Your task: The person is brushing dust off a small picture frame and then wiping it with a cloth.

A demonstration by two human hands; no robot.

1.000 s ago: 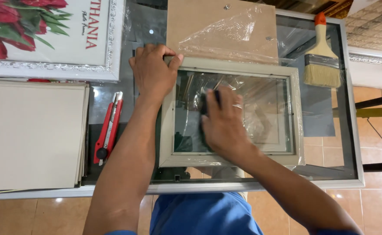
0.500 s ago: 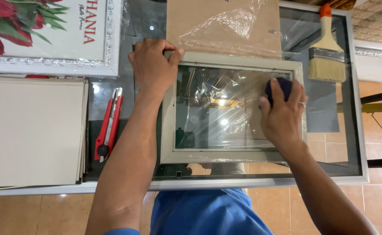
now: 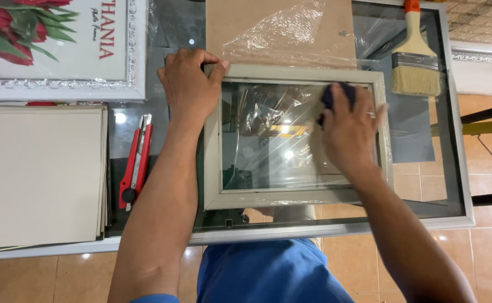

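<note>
Glass pane [image 3: 268, 146] in frame [image 3: 212, 168]; hands [image 3: 347, 129] pressing dark cloth [image 3: 330, 98].

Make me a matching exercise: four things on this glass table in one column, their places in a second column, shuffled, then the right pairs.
Things:
1. paintbrush
2. utility knife
3. dark cloth
4. stack of boards

Places:
A. under the right hand, on the frame's glass
B. far left of the table
C. top right, beyond the picture frame
D. just left of the left forearm

Pairs: 1-C, 2-D, 3-A, 4-B
</note>
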